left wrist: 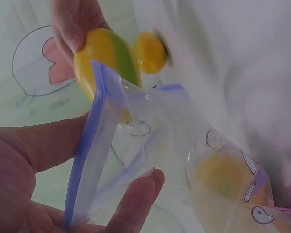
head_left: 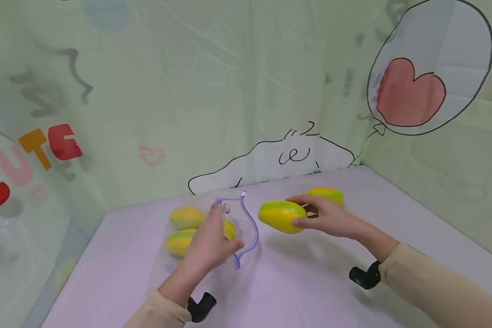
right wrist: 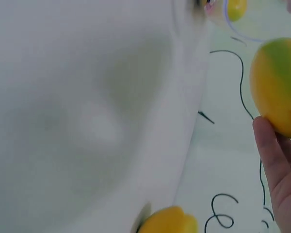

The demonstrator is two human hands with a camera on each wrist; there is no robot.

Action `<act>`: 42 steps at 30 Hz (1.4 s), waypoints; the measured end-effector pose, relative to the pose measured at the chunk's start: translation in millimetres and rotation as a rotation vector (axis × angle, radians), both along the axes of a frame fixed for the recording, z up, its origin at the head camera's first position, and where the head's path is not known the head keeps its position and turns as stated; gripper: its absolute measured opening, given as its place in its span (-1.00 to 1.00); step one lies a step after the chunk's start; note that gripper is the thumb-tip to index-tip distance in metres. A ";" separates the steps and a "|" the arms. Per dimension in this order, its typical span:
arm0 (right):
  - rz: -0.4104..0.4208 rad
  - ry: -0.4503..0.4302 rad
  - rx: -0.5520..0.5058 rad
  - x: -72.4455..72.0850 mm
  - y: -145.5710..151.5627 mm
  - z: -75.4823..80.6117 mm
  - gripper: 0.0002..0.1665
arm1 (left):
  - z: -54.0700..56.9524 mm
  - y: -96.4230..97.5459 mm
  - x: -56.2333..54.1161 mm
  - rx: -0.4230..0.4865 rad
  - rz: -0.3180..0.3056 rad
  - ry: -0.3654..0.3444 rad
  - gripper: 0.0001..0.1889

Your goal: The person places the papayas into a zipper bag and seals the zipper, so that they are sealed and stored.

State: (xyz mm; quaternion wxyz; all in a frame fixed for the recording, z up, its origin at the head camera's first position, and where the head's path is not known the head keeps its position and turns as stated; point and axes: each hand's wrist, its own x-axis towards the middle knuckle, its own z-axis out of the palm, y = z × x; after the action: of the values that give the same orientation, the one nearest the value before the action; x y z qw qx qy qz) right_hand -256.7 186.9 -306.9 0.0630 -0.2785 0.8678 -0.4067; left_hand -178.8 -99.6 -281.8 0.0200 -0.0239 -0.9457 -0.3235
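My left hand (head_left: 213,243) grips the mouth of a clear zip bag (left wrist: 172,126), its thumb at the purple zip strip (left wrist: 76,174) and its fingers spreading the opening. Inside the bag lie yellow-green papayas, among them an upper one (head_left: 185,217) and a lower one (head_left: 179,242); a third is partly covered by the left hand. To the right, my right hand (head_left: 330,219) holds another papaya (head_left: 282,216) by one end, thumb below and fingers over it. Raised above the table, this papaya points toward the bag's mouth. In the left wrist view it overlaps the purple strip.
One more papaya (head_left: 332,195) lies on the table behind the right hand. The pale table (head_left: 311,291) meets a printed curtain (head_left: 213,105) at its back and sides. A black wrist camera mount (head_left: 366,276) hangs under the right sleeve, another (head_left: 202,307) by the left.
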 end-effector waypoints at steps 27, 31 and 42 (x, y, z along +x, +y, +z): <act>0.295 0.036 0.154 -12.9 -77.4 -17.2 -0.32 | -9.6 26.7 8.0 -0.153 0.043 0.078 0.07; 0.228 0.127 0.184 -7.1 -78.9 -19.0 -0.31 | -15.4 32.8 8.8 -0.164 0.041 0.099 0.07; 0.304 0.143 0.148 -6.8 -89.1 -22.8 -0.35 | -1.6 23.0 -0.3 -0.111 0.026 0.048 0.09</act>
State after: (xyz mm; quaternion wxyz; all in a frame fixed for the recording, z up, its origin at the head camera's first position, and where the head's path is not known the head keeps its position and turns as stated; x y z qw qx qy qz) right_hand -263.5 97.8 -329.6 0.0822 -0.4293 0.8454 -0.3069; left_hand -179.1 -76.6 -283.3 0.0452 -0.0205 -0.9618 -0.2694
